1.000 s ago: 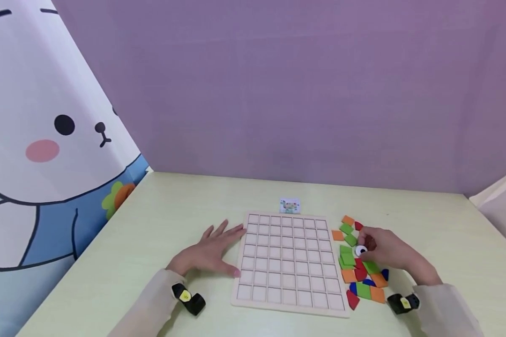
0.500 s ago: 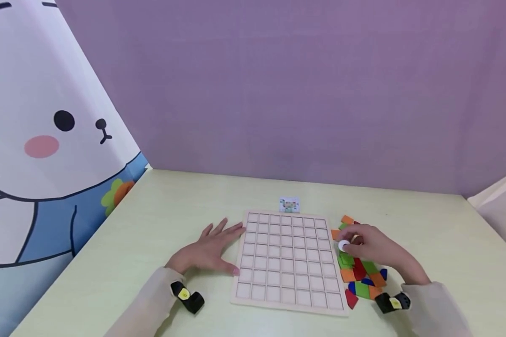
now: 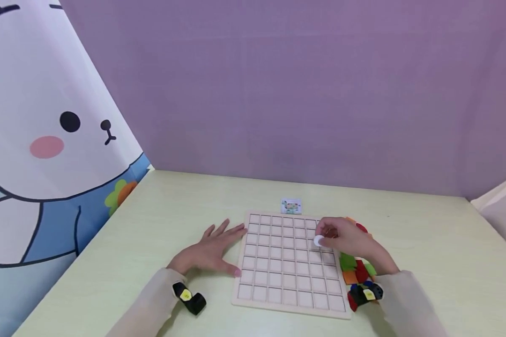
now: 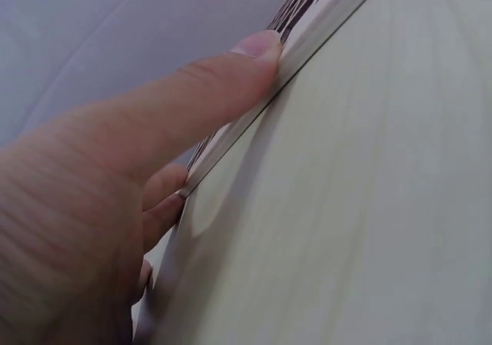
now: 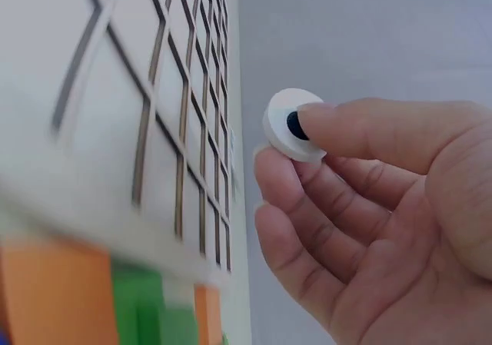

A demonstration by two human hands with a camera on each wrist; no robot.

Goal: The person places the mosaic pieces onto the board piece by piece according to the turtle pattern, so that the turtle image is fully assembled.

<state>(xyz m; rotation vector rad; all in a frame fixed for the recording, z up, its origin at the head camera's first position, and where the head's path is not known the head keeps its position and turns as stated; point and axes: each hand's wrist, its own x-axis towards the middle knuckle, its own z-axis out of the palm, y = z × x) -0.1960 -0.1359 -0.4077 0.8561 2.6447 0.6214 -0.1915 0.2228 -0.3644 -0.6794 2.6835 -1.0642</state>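
A white disc with a black dot, like an eye piece (image 5: 286,122), is pinched between the thumb and fingers of my right hand (image 3: 346,238). In the head view that hand hovers over the right part of a pale wooden grid board (image 3: 274,266). The board's square cells hold no pieces where they show. My left hand (image 3: 211,252) lies spread at the board's left side, its thumb and fingertips touching the edge. In the left wrist view the thumb (image 4: 207,91) rests against the board's side.
Coloured pieces lie right of the board, partly hidden by the right arm: green (image 3: 347,261), red (image 3: 361,271) and orange (image 3: 350,277). A small picture card (image 3: 291,206) lies behind the board. A purple partition (image 3: 299,93) stands at the table's back.
My right hand has carried the white disc leftward from the coloured pieces to above the board. The left hand has stayed at the board's left edge.
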